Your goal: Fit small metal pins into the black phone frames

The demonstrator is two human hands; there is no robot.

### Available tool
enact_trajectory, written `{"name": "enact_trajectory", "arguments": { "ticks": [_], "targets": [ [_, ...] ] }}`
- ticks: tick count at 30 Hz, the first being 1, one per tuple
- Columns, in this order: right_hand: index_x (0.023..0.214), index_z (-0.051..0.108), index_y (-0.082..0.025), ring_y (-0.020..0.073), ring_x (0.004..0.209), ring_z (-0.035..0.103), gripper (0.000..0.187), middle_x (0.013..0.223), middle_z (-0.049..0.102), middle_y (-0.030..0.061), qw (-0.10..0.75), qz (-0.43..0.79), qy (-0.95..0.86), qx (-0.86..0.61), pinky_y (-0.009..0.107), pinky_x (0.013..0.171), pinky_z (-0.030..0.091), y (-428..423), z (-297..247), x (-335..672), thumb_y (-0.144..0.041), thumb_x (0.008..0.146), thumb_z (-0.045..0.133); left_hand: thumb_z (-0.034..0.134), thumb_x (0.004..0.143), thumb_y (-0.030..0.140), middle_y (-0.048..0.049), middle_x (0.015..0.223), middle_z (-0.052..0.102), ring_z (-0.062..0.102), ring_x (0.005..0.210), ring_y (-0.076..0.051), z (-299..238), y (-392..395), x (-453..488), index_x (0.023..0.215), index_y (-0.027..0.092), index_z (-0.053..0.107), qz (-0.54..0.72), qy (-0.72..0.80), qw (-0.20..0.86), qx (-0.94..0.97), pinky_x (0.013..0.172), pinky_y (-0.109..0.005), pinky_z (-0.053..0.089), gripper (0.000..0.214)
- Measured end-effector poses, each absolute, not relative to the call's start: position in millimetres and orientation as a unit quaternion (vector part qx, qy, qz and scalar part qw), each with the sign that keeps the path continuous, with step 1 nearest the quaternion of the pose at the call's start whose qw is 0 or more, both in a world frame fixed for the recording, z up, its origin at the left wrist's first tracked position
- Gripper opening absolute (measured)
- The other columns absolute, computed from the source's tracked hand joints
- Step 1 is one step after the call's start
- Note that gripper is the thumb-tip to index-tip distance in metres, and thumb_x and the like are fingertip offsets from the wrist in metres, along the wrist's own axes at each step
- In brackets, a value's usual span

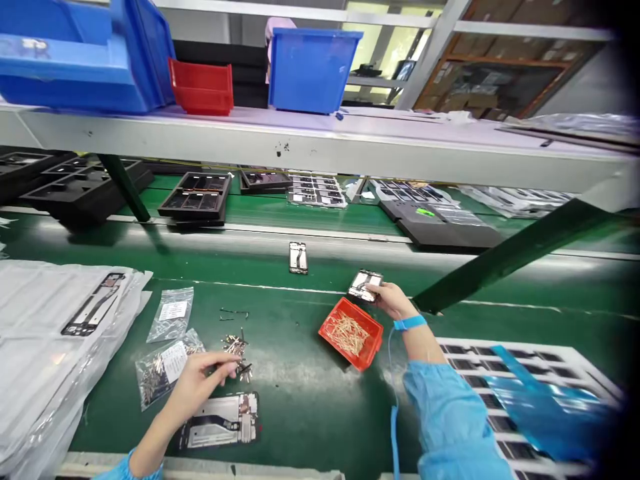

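Note:
My right hand [397,301], with a blue wrist strap [410,323], grips a phone frame [364,285] just beyond the red bin [369,341] of thin tan strips [347,332]. Thumb and fingertips pinched, my left hand [203,381] is over a loose pile of small metallic parts [234,345]; whatever it holds is too small to make out. Below that hand, another phone frame [220,421] with a black flex strip lies on the green bench. Beside the pile are a clear bag of small parts [153,380] and a second labelled bag [171,313].
A further phone frame [299,258] lies farther back. White wrapping sheets [35,313] with a frame on top cover the left side. At right, a white tray [575,357] lies under blue film [545,407]. A green post [500,257] slants down beside my right arm. Overhead runs a shelf [200,137] with bins.

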State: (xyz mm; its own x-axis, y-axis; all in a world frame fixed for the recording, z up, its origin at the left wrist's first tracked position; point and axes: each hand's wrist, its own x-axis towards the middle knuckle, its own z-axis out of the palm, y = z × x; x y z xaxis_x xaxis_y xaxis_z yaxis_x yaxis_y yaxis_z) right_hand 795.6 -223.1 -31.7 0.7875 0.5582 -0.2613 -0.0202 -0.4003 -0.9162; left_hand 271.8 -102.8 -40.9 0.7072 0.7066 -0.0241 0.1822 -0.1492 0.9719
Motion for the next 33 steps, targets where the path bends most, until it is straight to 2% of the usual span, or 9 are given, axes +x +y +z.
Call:
{"name": "enact_trajectory", "arguments": {
  "ticks": [5,9,11,13,15,18,22,27,33],
  "targets": [
    [0.126,0.067,-0.016,0.0206,0.098,0.070,0.034,0.119,0.069,0.0080,0.446,0.190,-0.234,-0.843,0.039,0.085,0.063,-173,-9,812,-0.043,0.105,0.070,0.069,0.099,0.050,-0.0083,0.074,0.079,0.072,0.068,-0.021,-41,-117,259,0.106,0.025,0.089,0.169,0.299,0.541,0.768,0.068,-0.029,0.058,0.033],
    [0.123,0.068,-0.015,0.0263,0.110,0.065,0.038,0.123,0.067,0.0131,0.421,0.088,-0.305,-0.850,0.048,0.099,0.056,-170,5,801,-0.046,0.102,0.070,0.071,0.096,0.055,-0.0080,0.070,0.077,0.067,0.062,-0.019,-37,-119,258,0.110,0.018,0.087,0.187,0.377,0.584,0.694,0.062,-0.027,0.054,0.043],
    [0.117,0.071,-0.014,0.0292,0.107,0.064,0.039,0.119,0.069,0.0169,0.411,0.073,-0.354,-0.837,0.050,0.101,0.051,-181,4,775,-0.049,0.100,0.069,0.076,0.092,0.056,-0.0069,0.066,0.074,0.063,0.059,-0.016,-31,-116,260,0.108,0.014,0.087,0.201,0.408,0.613,0.646,0.058,-0.025,0.050,0.047],
    [0.117,0.074,-0.021,0.0282,0.098,0.066,0.038,0.119,0.072,0.0141,0.411,0.089,-0.422,-0.803,0.048,0.097,0.051,-200,5,733,-0.053,0.098,0.069,0.081,0.087,0.056,-0.0061,0.064,0.073,0.060,0.056,-0.014,-26,-112,264,0.106,0.012,0.086,0.206,0.418,0.642,0.609,0.056,-0.025,0.049,0.049],
    [0.119,0.074,-0.029,0.0286,0.107,0.067,0.032,0.125,0.072,0.0078,0.419,0.102,-0.505,-0.748,0.046,0.102,0.051,-224,9,679,-0.051,0.098,0.069,0.085,0.083,0.056,-0.0060,0.064,0.073,0.059,0.055,-0.013,-24,-109,271,0.105,0.010,0.086,0.201,0.425,0.663,0.582,0.055,-0.024,0.049,0.051],
    [0.121,0.071,-0.030,0.0268,0.102,0.070,0.018,0.114,0.073,0.0067,0.407,0.092,-0.669,-0.615,0.042,0.088,0.056,-259,14,595,-0.031,0.104,0.064,0.087,0.080,0.056,-0.0063,0.064,0.073,0.061,0.055,-0.013,-25,-112,281,0.104,0.010,0.086,0.178,0.434,0.676,0.568,0.055,-0.024,0.050,0.052],
    [0.126,0.066,-0.028,0.0244,0.093,0.070,0.027,0.108,0.073,0.0075,0.418,0.104,-0.707,-0.561,0.040,0.079,0.057,-276,-9,520,-0.013,0.105,0.058,0.087,0.080,0.056,-0.0059,0.063,0.073,0.062,0.054,-0.012,-28,-127,290,0.104,0.010,0.086,0.118,0.419,0.704,0.561,0.057,-0.023,0.051,0.052],
    [0.139,0.062,-0.029,0.0258,0.098,0.068,0.037,0.117,0.072,0.0096,0.413,0.123,-0.699,-0.571,0.043,0.082,0.056,-269,-49,489,-0.011,0.107,0.056,0.086,0.080,0.057,-0.0058,0.064,0.072,0.062,0.055,-0.013,-32,-139,296,0.103,0.009,0.086,0.059,0.393,0.726,0.561,0.056,-0.024,0.051,0.053],
    [0.133,0.064,-0.029,0.0257,0.093,0.067,0.030,0.111,0.073,0.0077,0.398,0.115,-0.712,-0.567,0.041,0.077,0.052,-267,-58,486,-0.014,0.107,0.059,0.078,0.088,0.045,-0.0039,0.063,0.072,0.060,0.051,-0.011,-32,-145,298,0.098,0.011,0.086,0.020,0.361,0.700,0.616,0.053,-0.020,0.048,0.036]
  ]
}}
